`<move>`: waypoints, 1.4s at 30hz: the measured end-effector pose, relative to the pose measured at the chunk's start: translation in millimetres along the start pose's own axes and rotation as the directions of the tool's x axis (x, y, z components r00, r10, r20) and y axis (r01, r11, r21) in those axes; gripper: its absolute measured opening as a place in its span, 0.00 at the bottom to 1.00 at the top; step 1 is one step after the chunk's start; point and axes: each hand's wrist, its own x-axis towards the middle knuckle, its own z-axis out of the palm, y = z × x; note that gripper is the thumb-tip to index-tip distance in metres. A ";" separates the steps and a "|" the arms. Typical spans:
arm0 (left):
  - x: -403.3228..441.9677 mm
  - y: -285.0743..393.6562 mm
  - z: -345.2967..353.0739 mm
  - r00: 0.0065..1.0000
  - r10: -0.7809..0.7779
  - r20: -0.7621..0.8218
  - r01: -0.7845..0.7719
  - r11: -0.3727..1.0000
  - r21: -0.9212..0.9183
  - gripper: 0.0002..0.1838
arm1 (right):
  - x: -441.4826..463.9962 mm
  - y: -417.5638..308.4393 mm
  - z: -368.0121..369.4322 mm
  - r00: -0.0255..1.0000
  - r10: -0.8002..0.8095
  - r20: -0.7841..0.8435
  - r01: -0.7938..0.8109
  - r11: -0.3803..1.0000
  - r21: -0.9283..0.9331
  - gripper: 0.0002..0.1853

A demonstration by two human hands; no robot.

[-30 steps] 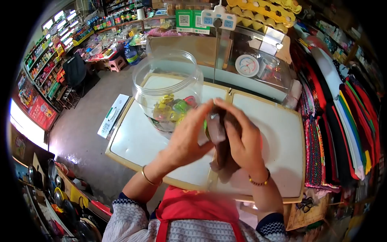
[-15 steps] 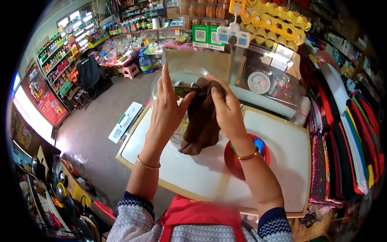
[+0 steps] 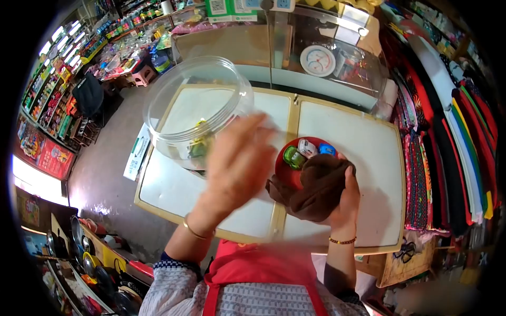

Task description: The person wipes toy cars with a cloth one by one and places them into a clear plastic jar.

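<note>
My right hand [image 3: 348, 197] grips a brown cloth [image 3: 311, 192], which hangs over the front part of a red round dish [image 3: 287, 171]. Inside the dish lie a green item [image 3: 293, 157], a white one [image 3: 307, 148] and a blue one [image 3: 327, 149]. My left hand [image 3: 240, 158], smeared by motion, is raised between the dish and a large clear plastic jar [image 3: 158, 129]; its fingers are too blurred to read. The open-topped jar stands at the left of the white table [image 3: 242, 208], with a few yellow and green pieces low inside it.
Behind the table stands a glass case [image 3: 353, 84] with a round dial [image 3: 318, 60] in it. Folded fabrics [image 3: 421, 179] are stacked along the right. A white box [image 3: 138, 152] lies beyond the table's left edge. Pans [image 3: 89, 263] sit at the lower left.
The brown cloth has moved right and down with my right hand, from near the jar to the red dish. My left hand has come down and right, away from the jar's mouth. The view has shifted.
</note>
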 end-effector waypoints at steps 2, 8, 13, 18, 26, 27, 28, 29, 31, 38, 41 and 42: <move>-12.5 8.1 35.4 0.987 0.080 0.142 -0.048 0.975 -0.217 0.18 | 6.2 8.6 -33.3 0.989 -0.015 -0.150 -0.001 0.994 -0.105 0.22; -69.2 -14.7 127.1 0.822 -0.101 0.561 0.168 0.983 -0.069 0.31 | 21.9 38.2 -52.6 0.951 -0.048 -0.306 -0.059 0.942 -0.331 0.20; -96.3 -27.7 146.7 0.753 -0.163 0.637 0.175 0.984 0.044 0.34 | 35.7 43.8 -24.0 0.918 0.064 -0.390 -0.229 0.891 -0.393 0.21; -97.3 -36.2 140.0 0.770 -0.132 0.624 0.263 0.957 -0.122 0.27 | 35.1 43.8 -25.0 0.933 0.134 -0.335 -0.255 0.901 -0.350 0.19; -92.6 -22.6 111.0 0.850 -0.350 0.393 0.478 0.825 -0.301 0.32 | 11.1 35.3 -27.3 0.981 0.153 -0.116 -0.174 0.964 -0.201 0.17; -91.8 -21.7 106.6 0.855 -0.357 0.377 0.475 0.830 -0.292 0.32 | 6.5 33.6 -18.5 0.985 0.128 -0.117 -0.150 0.966 -0.209 0.17; -91.4 -21.5 102.6 0.859 -0.365 0.360 0.473 0.834 -0.283 0.33 | 1.7 31.3 -9.3 0.988 0.103 -0.116 -0.127 0.968 -0.218 0.17; -91.1 -23.1 99.6 0.862 -0.366 0.352 0.470 0.836 -0.282 0.33 | -3.1 27.9 0.2 0.989 0.103 -0.109 -0.125 0.967 -0.223 0.17; -88.3 -26.5 93.4 0.899 -0.343 0.273 0.438 0.728 -0.528 0.30 | -12.4 21.3 18.4 0.999 0.042 0.009 -0.039 0.968 -0.248 0.18; -66.9 11.5 69.7 0.620 -0.623 0.477 0.391 -0.282 -0.876 0.30 | -22.5 14.6 40.7 0.969 -0.029 0.246 0.150 0.859 -0.490 0.17; -60.1 25.1 59.9 0.562 -0.589 0.580 0.426 -0.394 -0.814 0.33 | -27.6 9.5 72.2 0.892 -0.387 0.231 0.450 0.801 -0.394 0.14; -55.3 33.8 57.0 0.513 -0.590 0.624 0.453 -0.432 -0.780 0.33 | -29.5 10.0 81.3 0.828 -0.429 0.360 0.559 0.670 -0.488 0.15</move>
